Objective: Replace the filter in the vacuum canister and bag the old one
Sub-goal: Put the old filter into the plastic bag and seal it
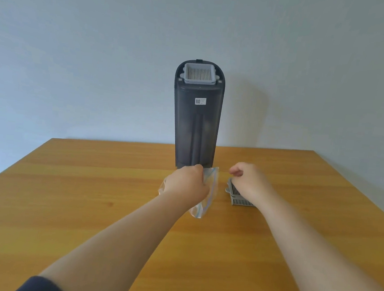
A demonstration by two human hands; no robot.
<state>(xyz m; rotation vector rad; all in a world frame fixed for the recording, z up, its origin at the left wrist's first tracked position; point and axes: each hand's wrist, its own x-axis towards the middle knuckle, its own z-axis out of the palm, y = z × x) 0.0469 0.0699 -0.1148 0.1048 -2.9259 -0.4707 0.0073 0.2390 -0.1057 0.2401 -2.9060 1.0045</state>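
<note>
A tall dark vacuum canister [196, 127] stands upright on the wooden table [90, 183], with a grey pleated filter [200, 74] seated in its top. My left hand [186, 183] grips a clear zip bag [207, 193] just in front of the canister's base. A second grey filter [236, 195] lies on the table to the right of the bag. My right hand [248, 180] hovers over that filter with fingers curled and thumb and forefinger pinched; it partly hides the filter, and nothing shows in its grip.
A plain pale wall rises behind the table. The table's far edge runs just behind the canister, and its right edge slants down at the far right.
</note>
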